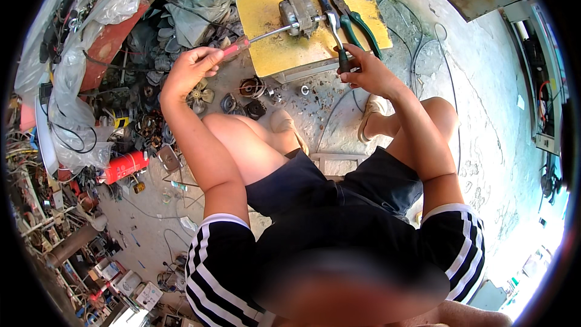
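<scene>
My left hand (192,71) is closed around the red handle of a screwdriver (235,47). Its long metal shaft reaches right to the side of a small electric motor (296,11) on a yellow board (261,12). My right hand (370,74) grips the dark handle of a tool with a shiny metal shank (336,35); its upper end lies beside the motor, and I cannot make out its exact kind. Just beyond that hand lie green-handled pliers (358,23), jaws pointing away. Next to them rests a black-handled tool with a thin shaft (324,3).
Motor parts, including a small fan (204,94) and a round coil (252,87), lie on the floor between my left arm and the board. Scrap and plastic bags (124,0) are heaped at left, with a red cylinder (126,166). Black cables (417,42) loop at right.
</scene>
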`<state>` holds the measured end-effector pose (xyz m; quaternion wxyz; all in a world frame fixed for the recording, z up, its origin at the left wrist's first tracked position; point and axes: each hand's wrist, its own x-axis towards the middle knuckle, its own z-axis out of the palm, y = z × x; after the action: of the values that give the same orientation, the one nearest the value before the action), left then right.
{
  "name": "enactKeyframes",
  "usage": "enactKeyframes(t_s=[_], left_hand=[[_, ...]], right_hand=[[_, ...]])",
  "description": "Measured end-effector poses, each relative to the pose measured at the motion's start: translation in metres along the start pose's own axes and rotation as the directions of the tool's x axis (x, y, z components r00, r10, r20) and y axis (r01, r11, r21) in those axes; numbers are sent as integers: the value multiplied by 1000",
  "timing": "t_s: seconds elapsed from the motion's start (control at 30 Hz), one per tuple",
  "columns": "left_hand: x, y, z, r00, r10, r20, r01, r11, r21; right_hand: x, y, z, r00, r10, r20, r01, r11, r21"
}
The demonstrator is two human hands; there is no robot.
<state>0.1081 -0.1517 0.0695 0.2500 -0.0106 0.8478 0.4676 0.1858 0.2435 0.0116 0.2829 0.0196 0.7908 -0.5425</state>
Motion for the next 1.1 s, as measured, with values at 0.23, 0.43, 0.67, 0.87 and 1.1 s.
enactKeyframes(t_s=[0.23, 0.43, 0.67, 0.87, 1.1], left_hand=[[-8, 5, 4, 998, 64, 2, -63, 996, -59], [-8, 12, 3, 996, -86, 14, 87, 991, -101], [-8, 6, 4, 999, 39, 9, -39, 999, -15], [-3, 4, 0, 1000, -13, -2, 13, 1000, 15], [-7, 5, 4, 998, 53, 26, -51, 996, -72]], right_hand=[[2, 3, -1, 1000, 5, -4, -5, 1000, -29], [0, 3, -1, 1000, -24, -17, 24, 1000, -13], [0, 3, -1, 1000, -22, -14, 22, 1000, -15], [0, 4, -2, 999, -31, -18, 31, 999, -30], [-1, 4, -1, 999, -36, -17, 35, 999, -20]])
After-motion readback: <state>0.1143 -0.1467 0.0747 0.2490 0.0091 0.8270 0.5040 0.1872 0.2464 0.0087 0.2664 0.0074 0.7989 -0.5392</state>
